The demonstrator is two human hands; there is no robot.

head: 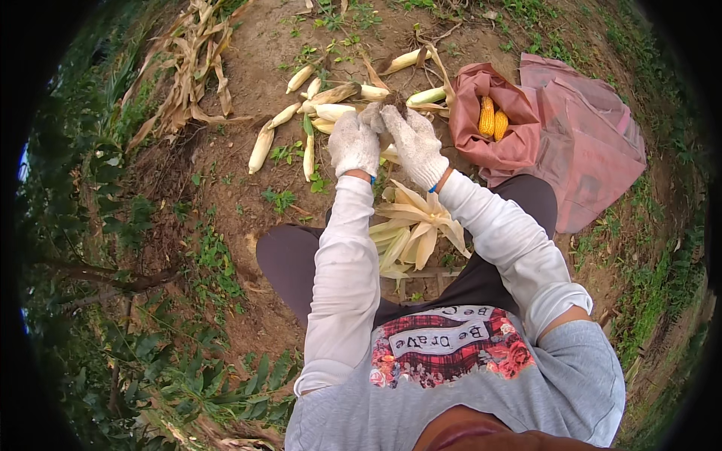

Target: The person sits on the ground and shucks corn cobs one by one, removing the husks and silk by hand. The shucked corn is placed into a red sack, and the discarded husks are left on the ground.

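My left hand (354, 144) and my right hand (416, 141), both in whitish knit gloves, meet above the ground in front of me. Their fingers are closed around the tip of an ear of corn, with dark dry silk (397, 100) showing just past the fingertips. Most of that ear is hidden by the gloves. Beyond and left of my hands lie several ears of corn in pale husks (260, 147) on the soil. Peeled-back husks (426, 225) lie between my legs. To the right, a reddish woven sack (468, 141) with a rolled rim holds yellow husked ears (487, 116).
The sack's flattened part (592, 158) spreads to the right beside my knee. Dry corn stalks and leaves (194, 62) lie at the upper left. Low green weeds (214, 270) and leafy branches (259, 389) edge the bare soil (225, 191) on the left.
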